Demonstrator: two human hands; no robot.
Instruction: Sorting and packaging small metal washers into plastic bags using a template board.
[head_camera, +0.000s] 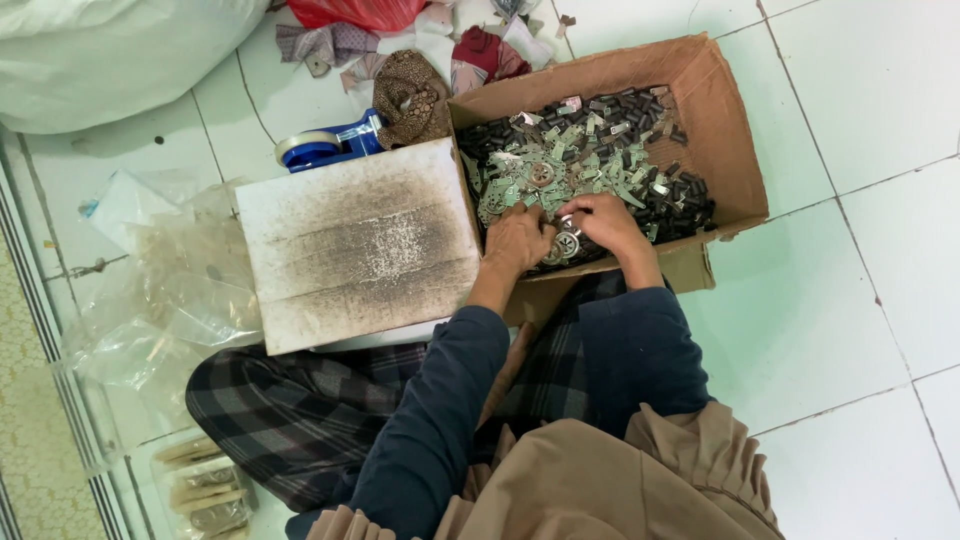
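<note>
An open cardboard box (725, 120) on the white tiled floor holds a heap of small dark cylinders and silvery metal pieces (590, 155). Both hands are inside the box at its near edge. My left hand (518, 238) and my right hand (603, 222) meet over a small round silvery metal piece (567, 243), with fingers closed on it from both sides. Dark blue sleeves cover both forearms.
A worn white board (355, 245) lies left of the box, over my checked-cloth knee. A blue tape dispenser (330, 145) and cloth scraps (410, 90) sit behind it. Clear plastic bags (160, 290) are at left, a big white sack (110, 50) at top left.
</note>
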